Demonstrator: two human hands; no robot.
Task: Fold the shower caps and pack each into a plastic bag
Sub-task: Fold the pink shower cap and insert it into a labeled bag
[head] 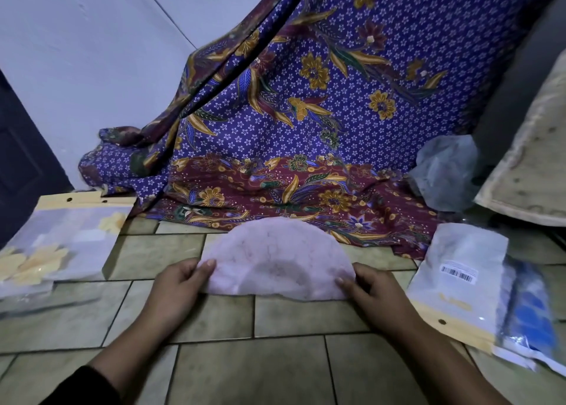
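Observation:
A pale pink shower cap lies folded into a half circle on the tiled floor, straight edge toward me. My left hand pinches its left corner, thumb on top. My right hand pinches its right corner the same way. At the left lies a stack of clear plastic bags with yellow headers and yellow flowers. Another clear bag with a yellow header and a barcode label lies at the right.
A purple and maroon batik cloth hangs behind the cap and spreads onto the floor. A crumpled clear plastic bundle sits at the right rear. Blue-patterned packets lie at the far right, beside a worn mattress edge.

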